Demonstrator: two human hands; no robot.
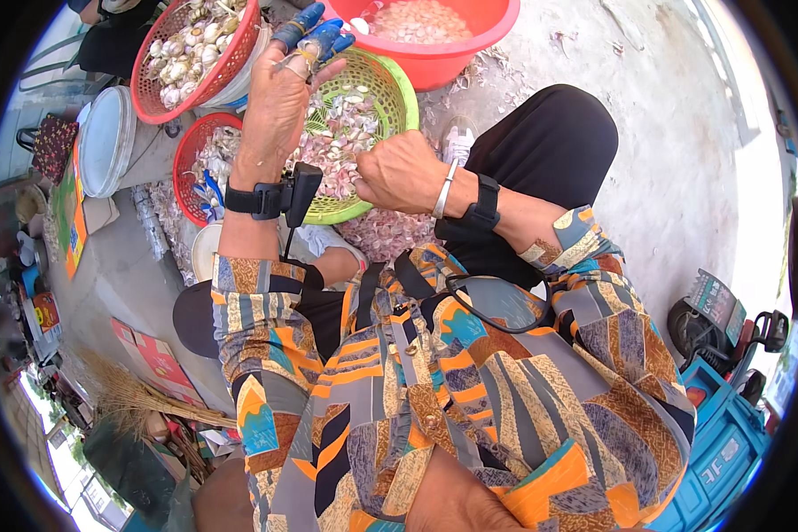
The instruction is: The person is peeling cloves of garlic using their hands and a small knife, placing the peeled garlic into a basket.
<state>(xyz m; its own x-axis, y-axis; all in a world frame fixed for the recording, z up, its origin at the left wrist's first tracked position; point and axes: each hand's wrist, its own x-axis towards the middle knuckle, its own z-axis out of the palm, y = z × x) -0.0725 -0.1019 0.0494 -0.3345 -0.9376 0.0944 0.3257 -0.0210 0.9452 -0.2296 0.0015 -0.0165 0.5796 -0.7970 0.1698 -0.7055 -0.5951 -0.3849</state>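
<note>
My left hand [289, 83] reaches out over the left rim of a green plastic basket [399, 86]. Blue coverings tied with bands wrap several of its fingers, the fingers stand apart, and I see nothing held in them. Above the basket's right side, my right hand [402, 169] is curled with its back towards me. Its fingertips are hidden, so whether it grips something cannot be seen. Garlic cloves and pinkish skins [336, 143] lie in the green basket. Beyond it, a red plastic basin [432, 63] contains many peeled garlic cloves [419, 23] that seem to be in water.
A red basket [239, 60] of whole garlic bulbs [196, 50] rests at the upper left. Below it, a smaller red basket [186, 166] contains garlic skins and blue scraps. Loose skins [392, 233] cover the floor by my feet. A straw broom [166, 402] lies left; a blue vehicle [718, 425] stands right.
</note>
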